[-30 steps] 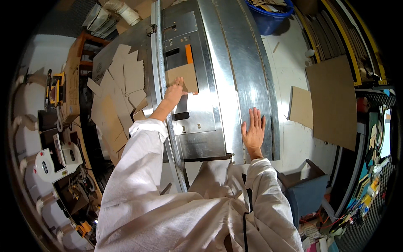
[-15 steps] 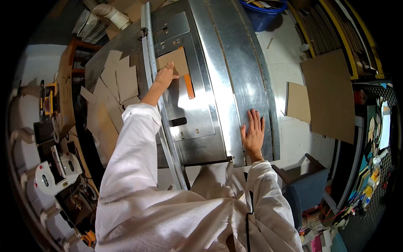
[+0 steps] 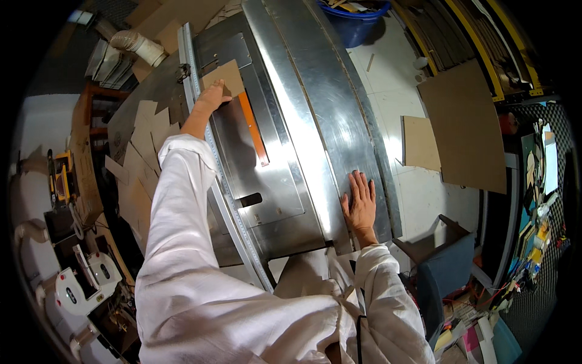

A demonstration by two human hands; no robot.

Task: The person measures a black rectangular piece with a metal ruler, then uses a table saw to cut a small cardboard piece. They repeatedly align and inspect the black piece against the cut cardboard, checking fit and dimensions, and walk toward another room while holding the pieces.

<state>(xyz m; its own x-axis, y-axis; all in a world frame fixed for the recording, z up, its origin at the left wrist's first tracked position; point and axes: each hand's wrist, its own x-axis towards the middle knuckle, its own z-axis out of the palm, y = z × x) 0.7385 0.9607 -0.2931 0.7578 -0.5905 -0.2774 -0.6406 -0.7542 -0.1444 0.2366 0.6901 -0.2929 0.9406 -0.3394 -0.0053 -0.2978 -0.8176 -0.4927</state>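
A small square of brown board (image 3: 229, 74) lies flat on the grey metal machine table (image 3: 276, 182), against the long metal fence (image 3: 219, 159). My left hand (image 3: 211, 97) is on its near edge, fingers together on top and thumb out to the side. Beside the board's near right corner runs a narrow orange strip (image 3: 253, 130) set into the table; the board covers its far end. My right hand (image 3: 361, 203) rests palm down on the table's near right part, fingers stretched out and holding nothing.
Cut board pieces (image 3: 142, 145) lie left of the fence. Large brown sheets (image 3: 464, 124) lean on the right. A blue bin (image 3: 354, 27) stands at the far right, and a dark chair (image 3: 445, 279) near right. An oblong slot (image 3: 250, 199) opens in the table.
My left hand and the board have moved farther away along the fence, uncovering more of the orange strip. My right hand stays on the table. The whole view has shifted slightly.
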